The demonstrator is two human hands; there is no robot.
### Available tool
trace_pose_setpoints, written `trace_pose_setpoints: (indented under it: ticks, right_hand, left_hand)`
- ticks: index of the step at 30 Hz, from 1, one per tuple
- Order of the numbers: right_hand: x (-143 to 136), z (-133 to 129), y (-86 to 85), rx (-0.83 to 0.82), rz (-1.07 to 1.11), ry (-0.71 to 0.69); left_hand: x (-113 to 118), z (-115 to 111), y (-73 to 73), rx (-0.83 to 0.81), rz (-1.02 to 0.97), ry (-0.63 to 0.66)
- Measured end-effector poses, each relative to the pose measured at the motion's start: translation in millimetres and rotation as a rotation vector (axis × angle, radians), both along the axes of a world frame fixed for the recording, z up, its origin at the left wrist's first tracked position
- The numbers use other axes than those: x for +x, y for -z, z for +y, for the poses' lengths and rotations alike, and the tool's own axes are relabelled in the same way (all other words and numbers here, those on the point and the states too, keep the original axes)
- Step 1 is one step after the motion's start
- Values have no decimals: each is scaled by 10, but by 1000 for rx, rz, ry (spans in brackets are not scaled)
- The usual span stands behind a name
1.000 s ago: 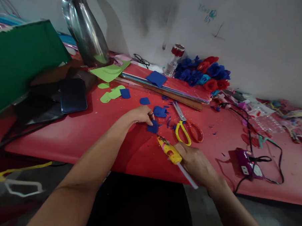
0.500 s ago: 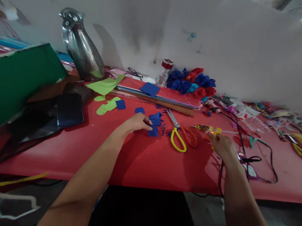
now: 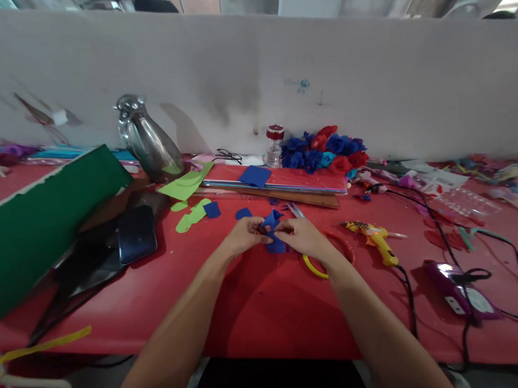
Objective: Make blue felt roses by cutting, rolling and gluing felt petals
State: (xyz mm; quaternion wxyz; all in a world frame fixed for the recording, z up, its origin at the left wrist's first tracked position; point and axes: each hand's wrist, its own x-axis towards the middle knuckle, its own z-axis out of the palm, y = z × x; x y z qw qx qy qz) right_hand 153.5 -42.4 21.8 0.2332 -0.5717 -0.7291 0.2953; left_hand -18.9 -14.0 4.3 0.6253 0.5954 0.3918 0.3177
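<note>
Both hands meet over the red table [image 3: 274, 320]. My left hand [image 3: 246, 236] is closed on a blue piece [image 3: 272, 218], pinching its left side. From the right, my right hand [image 3: 298, 234] pinches the same piece with fingertips together. Just below them lies another blue piece [image 3: 276, 245]. Scissors with yellow and red handles [image 3: 313, 268] lie partly under my right hand and forearm. A yellow glue gun [image 3: 379, 241] rests farther right, touched by neither hand. Green cut pieces [image 3: 191, 215] and a blue square [image 3: 212, 210] lie to the left.
A steel jug [image 3: 152, 143], a green board [image 3: 47, 225] and a dark phone [image 3: 137, 235] stand or lie at left. Stacked sheets [image 3: 294, 178], a clear jar [image 3: 274, 149] and blue and red flowers [image 3: 325, 151] are behind. A purple box with cables [image 3: 465, 291] sits right.
My right hand has left the glue gun, now lying on the table, and moved left to the blue piece. My left hand now holds that piece too. The camera view has shifted.
</note>
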Motion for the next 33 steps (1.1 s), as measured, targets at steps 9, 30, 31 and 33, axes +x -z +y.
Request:
trace_pose_setpoints:
  ticks: [9, 30, 31, 33]
  right_hand:
    - [112, -29, 96, -80, 770, 445]
    - [5, -119, -13, 126, 953, 502]
    - [-2, -130, -18, 141, 930, 497]
    - [-12, -153, -38, 165, 897, 498]
  left_hand:
    - [53, -97, -77, 28, -198, -260]
    - [293, -254, 39, -238, -422, -175]
    - [296, -251, 47, -232, -415, -173]
    - [297, -248, 57, -229, -404, -164]
